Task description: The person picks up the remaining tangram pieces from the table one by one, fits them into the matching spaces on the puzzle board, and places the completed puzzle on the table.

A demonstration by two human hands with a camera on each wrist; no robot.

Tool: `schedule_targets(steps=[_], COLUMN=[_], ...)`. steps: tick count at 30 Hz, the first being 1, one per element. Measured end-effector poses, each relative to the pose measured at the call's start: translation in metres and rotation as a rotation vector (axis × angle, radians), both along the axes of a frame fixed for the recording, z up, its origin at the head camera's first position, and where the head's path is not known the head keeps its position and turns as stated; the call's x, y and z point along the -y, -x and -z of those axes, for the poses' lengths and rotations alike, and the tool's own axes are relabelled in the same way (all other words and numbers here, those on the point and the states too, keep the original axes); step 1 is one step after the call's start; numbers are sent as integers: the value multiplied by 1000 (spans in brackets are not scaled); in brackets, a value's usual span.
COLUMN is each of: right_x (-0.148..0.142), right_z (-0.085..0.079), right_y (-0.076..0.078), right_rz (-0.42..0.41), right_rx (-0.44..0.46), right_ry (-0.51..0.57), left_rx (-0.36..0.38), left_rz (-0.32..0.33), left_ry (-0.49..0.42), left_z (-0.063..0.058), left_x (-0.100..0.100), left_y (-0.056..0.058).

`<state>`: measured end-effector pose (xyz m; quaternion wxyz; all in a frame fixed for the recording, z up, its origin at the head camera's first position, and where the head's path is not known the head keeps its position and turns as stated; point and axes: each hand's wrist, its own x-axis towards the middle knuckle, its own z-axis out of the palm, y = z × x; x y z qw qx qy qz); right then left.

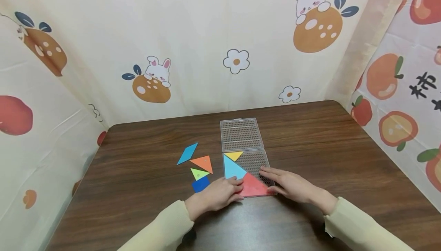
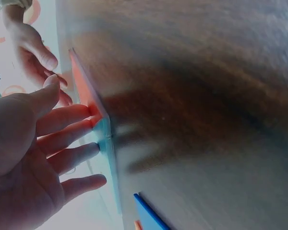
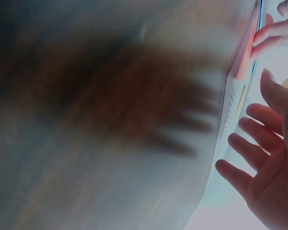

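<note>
A clear plastic tangram case lies opened flat on the table. Its near half, a gridded tray (image 1: 253,161), holds a light blue triangle (image 1: 232,168), a red triangle (image 1: 254,188) and a small yellow triangle (image 1: 234,155). With fingers extended, my left hand (image 1: 218,194) touches the red and light blue triangles near the tray's lower left. My right hand (image 1: 292,185) lies at the tray's right edge, fingers spread and thumb near the red triangle's right corner. Neither palm holds anything in the left wrist or right wrist view.
Left of the case lie a blue parallelogram (image 1: 187,153), an orange triangle (image 1: 204,163), a lime triangle (image 1: 198,174) and a dark blue square (image 1: 201,184). The case's gridded lid half (image 1: 241,134) extends behind the tray. Patterned curtains surround the brown table (image 1: 144,178).
</note>
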<state>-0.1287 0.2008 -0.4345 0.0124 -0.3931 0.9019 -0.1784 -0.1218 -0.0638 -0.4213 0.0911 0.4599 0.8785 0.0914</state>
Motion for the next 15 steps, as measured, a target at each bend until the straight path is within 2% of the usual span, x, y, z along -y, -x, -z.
schedule_targets(steps=[15], right_x=[5], right_z=[7], right_y=[-19], right_rz=[-185], right_rx=[-68], right_ry=[21], left_rx=[76], left_rz=[-29], left_ry=[7], left_z=[-4], left_x=[0], left_y=[3])
